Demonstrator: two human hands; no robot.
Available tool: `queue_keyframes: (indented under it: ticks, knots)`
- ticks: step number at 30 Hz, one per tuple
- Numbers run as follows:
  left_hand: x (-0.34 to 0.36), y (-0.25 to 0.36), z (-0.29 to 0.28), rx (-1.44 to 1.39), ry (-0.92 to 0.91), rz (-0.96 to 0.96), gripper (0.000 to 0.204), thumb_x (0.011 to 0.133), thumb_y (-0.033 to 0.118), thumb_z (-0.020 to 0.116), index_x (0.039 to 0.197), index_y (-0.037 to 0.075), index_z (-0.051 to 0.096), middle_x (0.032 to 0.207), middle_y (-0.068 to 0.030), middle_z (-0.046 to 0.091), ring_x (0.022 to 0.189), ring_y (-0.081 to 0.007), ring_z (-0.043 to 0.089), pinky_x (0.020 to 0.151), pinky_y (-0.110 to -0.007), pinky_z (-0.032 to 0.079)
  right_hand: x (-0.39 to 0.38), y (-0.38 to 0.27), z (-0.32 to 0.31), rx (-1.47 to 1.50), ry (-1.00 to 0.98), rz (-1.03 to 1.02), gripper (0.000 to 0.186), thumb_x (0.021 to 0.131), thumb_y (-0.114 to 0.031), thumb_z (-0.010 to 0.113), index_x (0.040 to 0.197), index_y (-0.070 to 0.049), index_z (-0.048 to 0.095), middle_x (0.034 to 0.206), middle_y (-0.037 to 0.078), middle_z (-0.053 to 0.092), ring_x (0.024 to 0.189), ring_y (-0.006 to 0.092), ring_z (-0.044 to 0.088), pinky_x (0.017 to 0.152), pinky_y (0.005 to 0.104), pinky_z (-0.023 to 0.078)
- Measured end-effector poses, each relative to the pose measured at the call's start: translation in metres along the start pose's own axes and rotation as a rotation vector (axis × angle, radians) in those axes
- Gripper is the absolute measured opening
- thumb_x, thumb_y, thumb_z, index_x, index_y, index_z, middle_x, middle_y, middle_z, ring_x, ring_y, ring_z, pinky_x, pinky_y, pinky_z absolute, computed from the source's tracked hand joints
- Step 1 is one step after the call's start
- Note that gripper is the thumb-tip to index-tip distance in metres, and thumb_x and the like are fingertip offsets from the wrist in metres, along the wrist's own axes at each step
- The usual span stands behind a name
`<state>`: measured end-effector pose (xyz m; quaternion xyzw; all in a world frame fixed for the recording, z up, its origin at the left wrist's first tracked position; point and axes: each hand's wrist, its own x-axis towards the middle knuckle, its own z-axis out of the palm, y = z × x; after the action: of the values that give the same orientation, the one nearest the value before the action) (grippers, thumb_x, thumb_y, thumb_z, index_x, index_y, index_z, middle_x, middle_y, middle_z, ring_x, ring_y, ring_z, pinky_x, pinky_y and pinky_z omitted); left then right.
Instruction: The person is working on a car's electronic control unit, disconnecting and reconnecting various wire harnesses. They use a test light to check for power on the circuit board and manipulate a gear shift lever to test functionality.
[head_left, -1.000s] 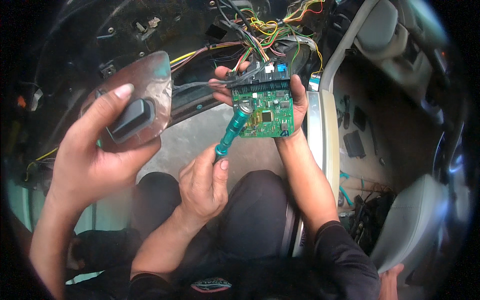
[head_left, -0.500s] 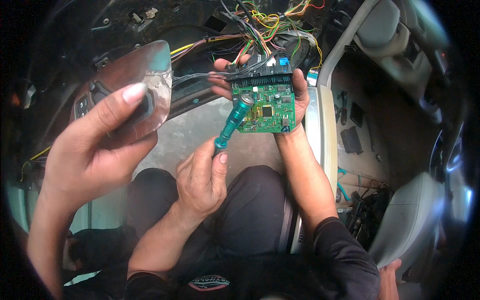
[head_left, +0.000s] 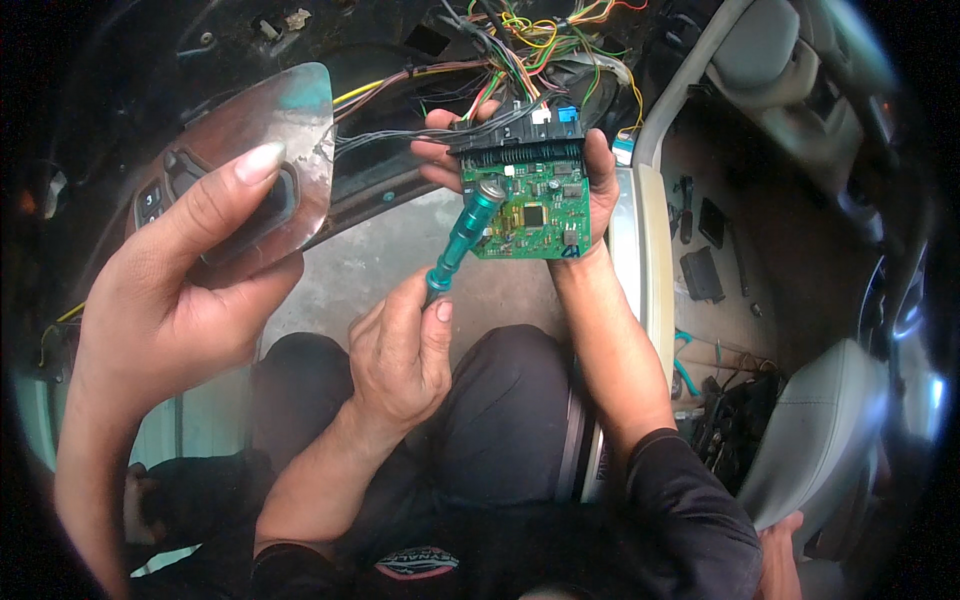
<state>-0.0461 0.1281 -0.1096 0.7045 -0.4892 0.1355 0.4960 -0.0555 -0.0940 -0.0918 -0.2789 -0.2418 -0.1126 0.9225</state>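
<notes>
My left hand (head_left: 395, 360) is closed round a dark-handled teal metal tool (head_left: 458, 245), whose silver-capped end lies over a green circuit board (head_left: 540, 220); whether it touches cannot be told. My right hand (head_left: 600, 180) holds that board from behind, fingertips showing past its left side. Along the board's upper edge is a black connector block (head_left: 495, 135) with wires plugged in. At left, another person's hand (head_left: 185, 290) grips a worn brownish panel (head_left: 305, 110) with dark switches and trailing cables.
A wire bundle (head_left: 530, 40) hangs above in the stripped door (head_left: 230, 60). To the right are a pale sill (head_left: 648, 270), a floor with scattered tools and parts (head_left: 704, 275) and a grey seat (head_left: 820, 420). Someone's hand (head_left: 780, 555) shows at the lower right edge.
The whole scene sits a little higher in the picture. The other person's panel has shifted slightly left and up; my hands keep the same hold on tool and board.
</notes>
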Motion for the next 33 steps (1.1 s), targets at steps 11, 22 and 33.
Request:
queue_keyframes:
  ticks: [11,22,33]
  knots:
    - [-0.003,-0.002,0.002,0.027,0.034,0.055,0.026,0.100,0.007,0.061,0.122,-0.006,0.060,0.080,-0.0102,0.065,0.066,-0.0176,0.062,0.061,-0.031,0.049,-0.001,-0.001,-0.002,0.018,-0.103,-0.001,0.084,0.093,-0.056,0.060,0.151,0.000,0.037,0.155,0.035,0.034,0.143,0.0520,0.035,0.122,0.0603,0.024]
    - [0.004,-0.008,-0.016,0.172,0.095,0.078,0.024,0.092,0.001,0.065,0.116,-0.006,0.062,0.085,-0.0192,0.066,0.069,-0.0324,0.065,0.062,-0.041,0.051,-0.002,0.001,-0.006,-0.180,-0.037,-0.019,0.081,0.091,-0.058,0.061,0.145,0.000,0.046,0.148,0.029,0.047,0.137,0.0484,0.046,0.120,0.0570,0.029]
    - [0.005,-0.014,-0.032,0.500,-0.156,0.172,0.035,0.087,-0.002,0.067,0.122,-0.002,0.064,0.082,-0.0131,0.062,0.067,-0.0306,0.060,0.061,-0.039,0.049,-0.003,-0.002,-0.001,-0.154,-0.026,0.007,0.076,0.093,-0.051,0.059,0.148,-0.003,0.041,0.148,0.025,0.048,0.137,0.0412,0.048,0.119,0.0510,0.033]
